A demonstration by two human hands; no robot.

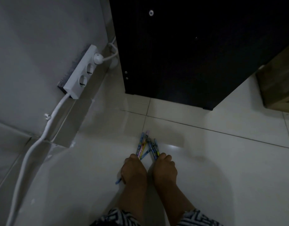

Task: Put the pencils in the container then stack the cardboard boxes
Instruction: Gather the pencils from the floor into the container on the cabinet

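Several colourful pencils (147, 146) fan out over the white tiled floor in front of me. My left hand (134, 170) grips one bunch of them, and a blue pencil end sticks out behind its knuckles. My right hand (165, 168) grips a second bunch next to it. The two bunches cross at their far tips, forming a V. A cardboard box (277, 88) shows partly at the right edge. No container is in view.
A black cabinet (189, 54) stands on the floor straight ahead. A white power strip (81, 70) with a plug and cable runs along the grey wall at left. Glossy white floor tiles (222, 168) spread around my hands.
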